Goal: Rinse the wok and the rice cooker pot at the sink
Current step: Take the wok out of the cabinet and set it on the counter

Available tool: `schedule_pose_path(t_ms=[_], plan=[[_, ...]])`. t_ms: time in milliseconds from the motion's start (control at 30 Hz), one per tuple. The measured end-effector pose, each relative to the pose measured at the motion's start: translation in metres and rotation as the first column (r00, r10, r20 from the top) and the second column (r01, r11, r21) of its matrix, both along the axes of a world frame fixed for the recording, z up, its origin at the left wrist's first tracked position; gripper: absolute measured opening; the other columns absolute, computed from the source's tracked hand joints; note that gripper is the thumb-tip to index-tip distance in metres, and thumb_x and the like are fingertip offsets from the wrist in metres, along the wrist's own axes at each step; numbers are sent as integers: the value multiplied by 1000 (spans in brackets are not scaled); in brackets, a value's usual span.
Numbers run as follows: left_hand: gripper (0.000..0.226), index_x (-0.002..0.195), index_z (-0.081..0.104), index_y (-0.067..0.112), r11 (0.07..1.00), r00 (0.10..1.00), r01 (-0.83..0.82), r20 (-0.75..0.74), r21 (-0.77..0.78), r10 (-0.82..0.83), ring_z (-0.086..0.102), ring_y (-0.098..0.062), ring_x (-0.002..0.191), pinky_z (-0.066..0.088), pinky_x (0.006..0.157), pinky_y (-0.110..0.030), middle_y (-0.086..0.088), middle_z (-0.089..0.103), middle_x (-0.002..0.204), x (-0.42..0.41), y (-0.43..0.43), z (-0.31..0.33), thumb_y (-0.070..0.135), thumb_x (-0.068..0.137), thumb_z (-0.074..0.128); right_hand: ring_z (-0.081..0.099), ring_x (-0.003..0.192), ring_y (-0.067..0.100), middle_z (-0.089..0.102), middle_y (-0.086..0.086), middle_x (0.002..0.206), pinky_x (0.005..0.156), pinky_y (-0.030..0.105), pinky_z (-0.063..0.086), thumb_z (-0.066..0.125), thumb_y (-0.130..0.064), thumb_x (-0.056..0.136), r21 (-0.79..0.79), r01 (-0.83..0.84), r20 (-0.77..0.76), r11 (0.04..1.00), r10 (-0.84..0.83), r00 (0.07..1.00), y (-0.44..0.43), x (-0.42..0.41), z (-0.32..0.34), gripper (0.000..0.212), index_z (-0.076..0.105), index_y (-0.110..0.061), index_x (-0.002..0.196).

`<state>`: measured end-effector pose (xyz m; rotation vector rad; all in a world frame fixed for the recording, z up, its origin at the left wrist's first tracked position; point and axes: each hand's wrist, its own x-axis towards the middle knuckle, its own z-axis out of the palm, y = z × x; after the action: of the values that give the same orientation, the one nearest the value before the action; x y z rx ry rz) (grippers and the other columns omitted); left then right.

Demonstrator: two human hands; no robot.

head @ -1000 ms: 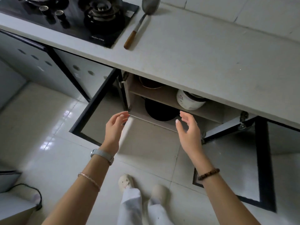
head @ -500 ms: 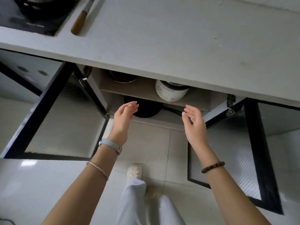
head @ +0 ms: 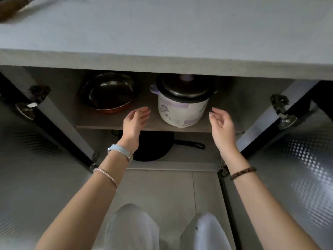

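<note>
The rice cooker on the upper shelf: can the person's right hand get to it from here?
Probably yes. The right hand is open beside the rice cooker, not touching it, level with the shelf, with nothing between them, and the cabinet door on that side stands open.

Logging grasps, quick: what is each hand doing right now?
Left hand: open, holding nothing, just left of the rice cooker.
Right hand: open, holding nothing, just right of it.

Left door, right door wide open, cabinet mouth free. Gaps both sides of rice cooker; left hand, right hand flank it, apart. Dark pan near on left. Countertop overhangs low.
</note>
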<state>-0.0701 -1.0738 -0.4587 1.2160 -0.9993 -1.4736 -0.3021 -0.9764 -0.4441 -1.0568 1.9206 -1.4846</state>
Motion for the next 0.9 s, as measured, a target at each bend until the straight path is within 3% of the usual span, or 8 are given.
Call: schedule_pose_path(t_ms=[133, 267, 433, 633, 800, 900], plan=[[30, 117, 64, 12, 999, 1000, -4, -13, -35, 4, 64, -12, 106, 48, 95, -28, 2, 69, 110, -16, -31, -39, 16, 98, 41, 62, 105, 7, 65, -3, 115, 86, 13, 46, 52, -23, 97, -98, 51, 1, 994, -51, 999, -28, -23, -34, 28, 58, -17, 124], [28, 117, 63, 10, 999, 1000, -20, -4, -33, 20, 65, -16, 95, 49, 91, -31, -3, 68, 108, -29, -62, -59, 18, 99, 43, 65, 97, 14, 67, -1, 104, 89, 28, 51, 48, -20, 98, -144, 103, 65, 984, -95, 993, -57, -48, -53, 22, 61, -17, 116], [27, 121, 58, 14, 999, 997, -19, 69, -32, 21, 63, -13, 76, 51, 80, -27, -1, 66, 98, -42, -102, -51, 26, 100, 44, 64, 77, 10, 67, 0, 91, 69, 20, 55, 48, -25, 99, -74, 222, 320, 972, -188, 929, -100, -77, -51, 28, 60, -10, 120], [32, 115, 60, 16, 997, 988, 68, 138, -19, -65, 62, -11, 73, 47, 69, -25, 3, 66, 88, -56, -125, -28, 37, 101, 41, 65, 75, 12, 68, 1, 89, 63, 22, 53, 49, -32, 99, -21, 146, 317, 989, -132, 939, -128, -87, -46, 28, 61, -11, 114], [24, 96, 60, 18, 996, 989, 51, 145, -67, -41, 62, -12, 74, 48, 69, -24, 3, 65, 84, -65, -133, -29, 37, 99, 47, 51, 62, 9, 58, -1, 73, 60, 20, 48, 53, -29, 98, -37, 135, 442, 990, -105, 891, -140, -90, -40, 14, 58, -18, 90], [24, 81, 57, 18, 995, 992, 0, 125, -97, 12, 55, -10, 68, 48, 66, -20, 2, 61, 79, -68, -135, -29, 31, 99, 50, 43, 56, 6, 51, -3, 69, 50, 17, 42, 57, -24, 96, -59, 118, 587, 991, -61, 807, -146, -90, -35, 10, 60, -15, 98]])
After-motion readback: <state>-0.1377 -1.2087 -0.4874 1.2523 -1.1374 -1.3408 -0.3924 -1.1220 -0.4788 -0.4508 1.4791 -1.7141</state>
